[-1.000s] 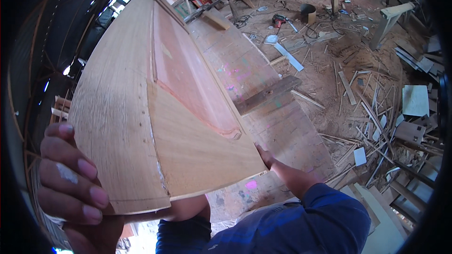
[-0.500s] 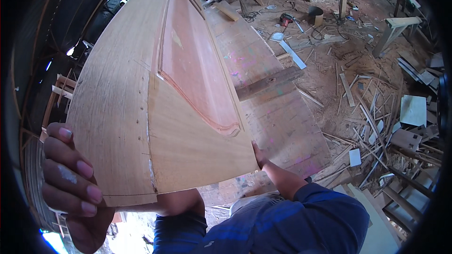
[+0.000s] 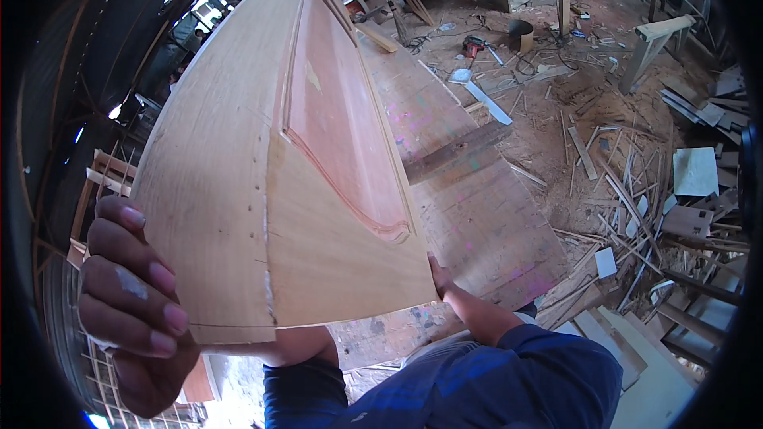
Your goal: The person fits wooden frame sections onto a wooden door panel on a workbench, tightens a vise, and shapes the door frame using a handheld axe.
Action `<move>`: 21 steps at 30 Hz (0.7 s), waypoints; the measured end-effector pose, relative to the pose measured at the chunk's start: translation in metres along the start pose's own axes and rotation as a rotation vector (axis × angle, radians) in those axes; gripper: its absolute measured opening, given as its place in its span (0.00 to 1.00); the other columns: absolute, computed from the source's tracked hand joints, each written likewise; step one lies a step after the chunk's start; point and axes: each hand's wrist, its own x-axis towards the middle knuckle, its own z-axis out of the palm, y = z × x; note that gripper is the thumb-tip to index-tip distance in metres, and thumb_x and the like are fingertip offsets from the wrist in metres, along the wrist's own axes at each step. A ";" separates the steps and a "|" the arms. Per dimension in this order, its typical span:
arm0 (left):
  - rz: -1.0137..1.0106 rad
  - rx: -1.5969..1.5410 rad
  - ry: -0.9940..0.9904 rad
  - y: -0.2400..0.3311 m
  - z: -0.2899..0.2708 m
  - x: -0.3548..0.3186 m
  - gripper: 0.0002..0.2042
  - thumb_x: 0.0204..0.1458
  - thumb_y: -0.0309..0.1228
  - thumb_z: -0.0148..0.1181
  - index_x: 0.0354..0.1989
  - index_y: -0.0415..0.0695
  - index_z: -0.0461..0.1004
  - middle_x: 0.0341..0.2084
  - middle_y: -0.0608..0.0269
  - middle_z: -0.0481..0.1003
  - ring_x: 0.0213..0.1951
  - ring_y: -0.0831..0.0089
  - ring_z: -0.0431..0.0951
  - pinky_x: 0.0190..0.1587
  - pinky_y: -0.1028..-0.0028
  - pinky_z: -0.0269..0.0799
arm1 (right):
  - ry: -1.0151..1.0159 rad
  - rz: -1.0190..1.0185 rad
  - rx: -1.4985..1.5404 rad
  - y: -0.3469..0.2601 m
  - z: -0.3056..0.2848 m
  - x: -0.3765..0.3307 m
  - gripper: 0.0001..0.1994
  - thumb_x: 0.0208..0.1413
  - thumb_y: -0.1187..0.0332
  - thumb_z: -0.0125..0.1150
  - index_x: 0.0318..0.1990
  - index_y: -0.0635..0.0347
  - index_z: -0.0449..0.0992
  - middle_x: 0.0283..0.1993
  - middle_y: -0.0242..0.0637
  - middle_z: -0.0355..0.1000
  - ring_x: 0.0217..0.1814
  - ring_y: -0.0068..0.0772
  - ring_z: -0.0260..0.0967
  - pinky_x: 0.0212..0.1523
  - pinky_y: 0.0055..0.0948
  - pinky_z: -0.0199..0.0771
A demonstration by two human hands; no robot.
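Note:
A long wooden door panel (image 3: 211, 214) stands tilted on edge in front of me, stretching far away. Its right part carries a raised reddish moulded panel (image 3: 346, 151) with a curved near end, and a seam with small nail marks runs beside it. My left hand (image 3: 131, 294) wraps its fingers over the left edge near the close end, a white smear on one finger. At the near right corner my right hand (image 3: 439, 278) grips the opposite edge, its fingers partly hidden behind the wood. Beneath lies a paint-stained worktable board (image 3: 501, 230).
A dark wooden bar (image 3: 459, 153) lies across the table, with a small block (image 3: 377, 38) farther up. On the littered floor are a red power tool (image 3: 473, 46), a round container (image 3: 520, 35) and wood scraps (image 3: 628, 206). A sawhorse (image 3: 656, 41) stands far right.
The door panel and my left hand have shifted slightly right in the view, while the floor's contents sit a little farther left. Both hands keep their hold.

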 end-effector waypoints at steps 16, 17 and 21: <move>0.079 0.034 -0.172 0.006 0.133 0.153 0.09 0.59 0.44 0.46 0.30 0.59 0.70 0.27 0.76 0.73 0.37 0.76 0.71 0.55 0.61 0.61 | -0.320 0.036 0.456 -0.055 -0.185 0.011 0.37 0.73 0.35 0.38 0.69 0.58 0.74 0.59 0.42 0.80 0.56 0.35 0.80 0.60 0.38 0.78; 0.094 0.027 -0.146 0.007 0.146 0.163 0.09 0.58 0.43 0.46 0.31 0.59 0.70 0.27 0.75 0.73 0.37 0.75 0.71 0.55 0.60 0.61 | -0.335 0.011 0.439 -0.054 -0.194 0.017 0.37 0.73 0.35 0.39 0.68 0.59 0.74 0.59 0.43 0.80 0.56 0.35 0.80 0.60 0.37 0.78; 0.017 0.061 -0.002 0.020 0.182 0.180 0.13 0.63 0.51 0.52 0.31 0.60 0.71 0.25 0.77 0.73 0.35 0.76 0.73 0.55 0.59 0.65 | -0.147 0.084 0.078 -0.055 -0.219 0.029 0.38 0.74 0.36 0.38 0.67 0.64 0.74 0.58 0.47 0.80 0.57 0.37 0.79 0.62 0.35 0.75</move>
